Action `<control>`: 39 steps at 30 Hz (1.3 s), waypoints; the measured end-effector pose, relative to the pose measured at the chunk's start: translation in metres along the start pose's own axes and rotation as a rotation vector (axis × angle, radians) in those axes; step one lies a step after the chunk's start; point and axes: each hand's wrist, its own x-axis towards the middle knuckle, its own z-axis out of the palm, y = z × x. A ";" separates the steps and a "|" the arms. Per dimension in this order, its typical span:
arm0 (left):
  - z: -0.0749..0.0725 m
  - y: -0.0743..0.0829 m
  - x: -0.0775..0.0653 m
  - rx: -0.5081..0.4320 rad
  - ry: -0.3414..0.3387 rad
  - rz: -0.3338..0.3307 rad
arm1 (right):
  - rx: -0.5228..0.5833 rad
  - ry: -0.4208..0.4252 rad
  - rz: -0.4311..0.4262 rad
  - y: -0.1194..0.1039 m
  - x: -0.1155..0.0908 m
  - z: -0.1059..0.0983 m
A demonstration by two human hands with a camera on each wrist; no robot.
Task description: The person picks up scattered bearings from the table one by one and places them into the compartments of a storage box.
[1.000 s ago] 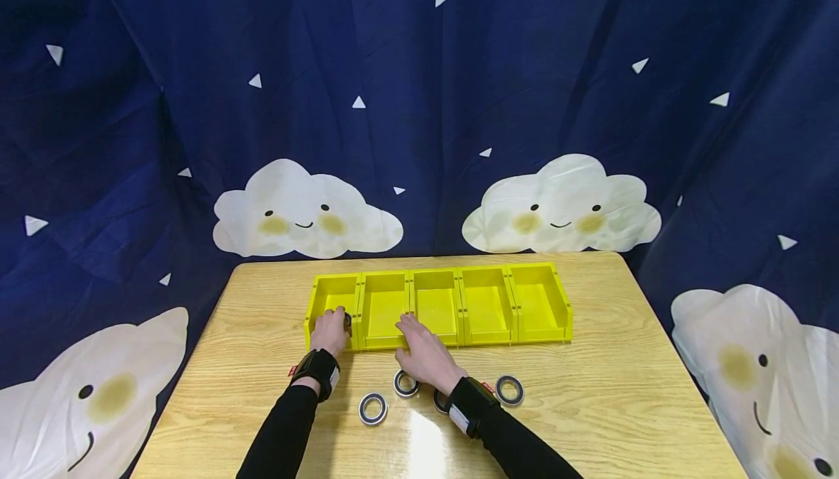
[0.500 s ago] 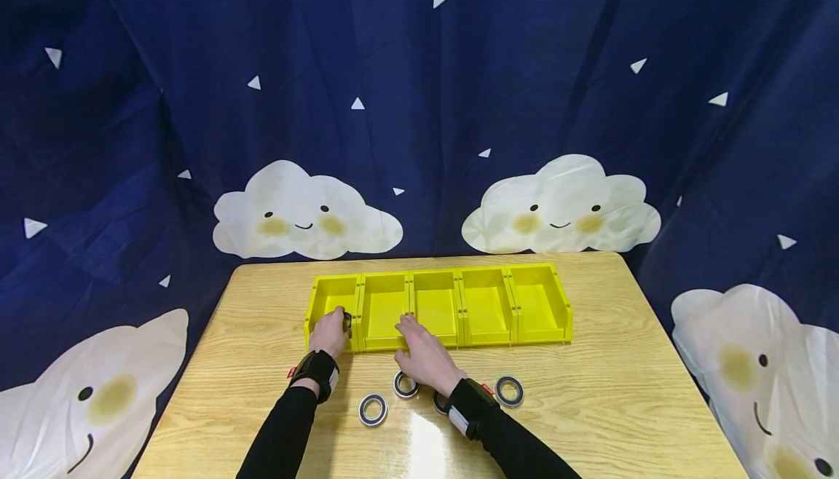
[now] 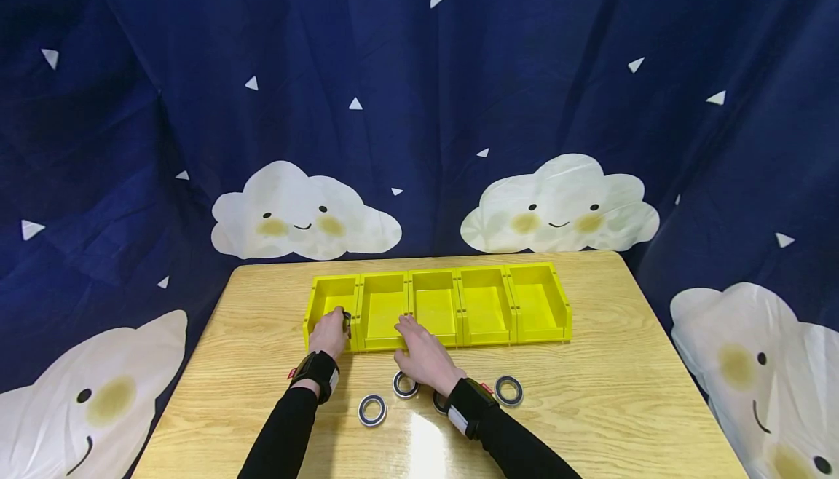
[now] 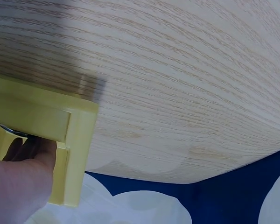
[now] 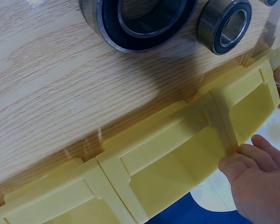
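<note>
My left hand point(image 3: 328, 335) reaches into the leftmost yellow bin point(image 3: 333, 287), pinching a dark-edged ball bearing point(image 3: 347, 324) between thumb and fingers. In the left wrist view the bin's front lip hides most of that bearing; only a thin curved edge point(image 4: 14, 132) shows. Farther right, my right hand point(image 3: 427, 354) rests its fingertips on the divider point(image 5: 222, 123) between the second and third bins, thumb spread to the left. A ball bearing point(image 3: 397, 386) lies just below this hand, and another bearing point(image 3: 438, 402) is partly hidden by the wrist.
Several yellow bins point(image 3: 485, 301) stand joined in a row across the back of the wooden table point(image 3: 623, 392). One more bearing point(image 3: 372, 397) lies in front of the bins on the left, another bearing point(image 3: 499, 392) right of the right wrist. A blue curtain point(image 3: 419, 100) hangs behind.
Both hands stay in nearly the same places. The bearing at the left fingertips has turned slightly, showing more of its ring shape.
</note>
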 end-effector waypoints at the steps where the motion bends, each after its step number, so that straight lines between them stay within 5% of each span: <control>1: 0.000 0.000 0.000 0.001 0.001 0.000 | 0.000 0.001 -0.003 0.000 0.000 0.000; 12: -0.003 -0.002 -0.003 -0.014 -0.020 0.005 | 0.001 -0.006 0.005 0.002 0.002 0.001; 23: 0.001 -0.006 -0.005 -0.054 0.027 0.037 | 0.140 -0.072 0.005 0.008 0.001 -0.002; 39: -0.004 -0.008 -0.010 -0.102 0.066 0.102 | 0.281 -0.020 -0.021 0.027 -0.021 -0.015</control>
